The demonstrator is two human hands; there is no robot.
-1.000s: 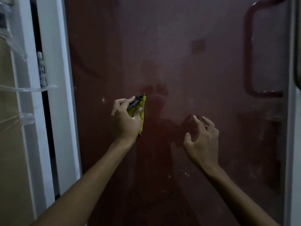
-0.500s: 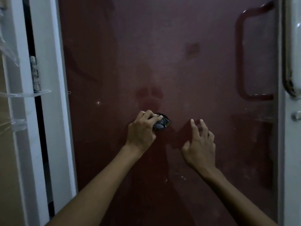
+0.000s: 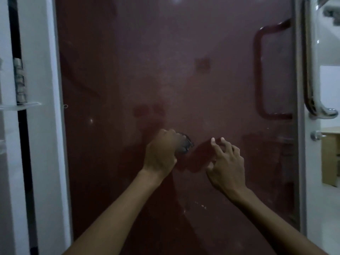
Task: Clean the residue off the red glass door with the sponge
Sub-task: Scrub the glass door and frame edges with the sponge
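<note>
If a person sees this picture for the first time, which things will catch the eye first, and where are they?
First, the large red glass door that fills the middle, hazy with residue. Low in the centre, the left hand grips a dark sponge against the glass, and the right hand hovers beside it with fingers loosely curled. At the right edge, a shiny metal handle stands out.

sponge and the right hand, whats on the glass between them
In the head view, only a darker, cleaner-looking patch of the red glass door lies between the sponge in the left hand and the right hand; nothing else.
</note>
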